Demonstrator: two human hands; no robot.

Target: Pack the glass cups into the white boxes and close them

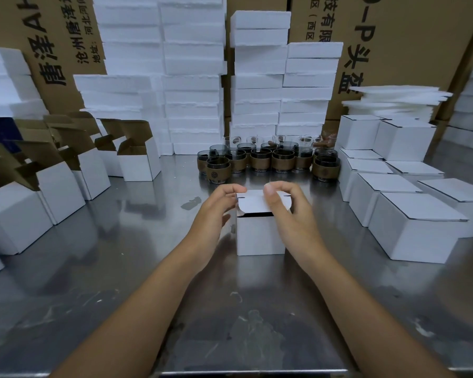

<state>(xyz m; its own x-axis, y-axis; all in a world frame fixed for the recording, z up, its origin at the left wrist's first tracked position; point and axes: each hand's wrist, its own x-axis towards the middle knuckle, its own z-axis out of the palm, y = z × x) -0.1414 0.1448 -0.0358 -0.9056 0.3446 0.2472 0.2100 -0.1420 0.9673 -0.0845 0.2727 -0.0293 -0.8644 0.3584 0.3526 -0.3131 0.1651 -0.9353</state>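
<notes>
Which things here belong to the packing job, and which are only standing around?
Job: white box, held at its lid by left hand and right hand; glass cups; open boxes, left; closed boxes, right.
Standing around: foam blocks; foam sheets; brown cartons.

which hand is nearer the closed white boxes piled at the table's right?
Right. The right hand pinches the lid flap on the edge toward the closed white boxes; the left hand pinches its opposite edge, farther off.
</notes>
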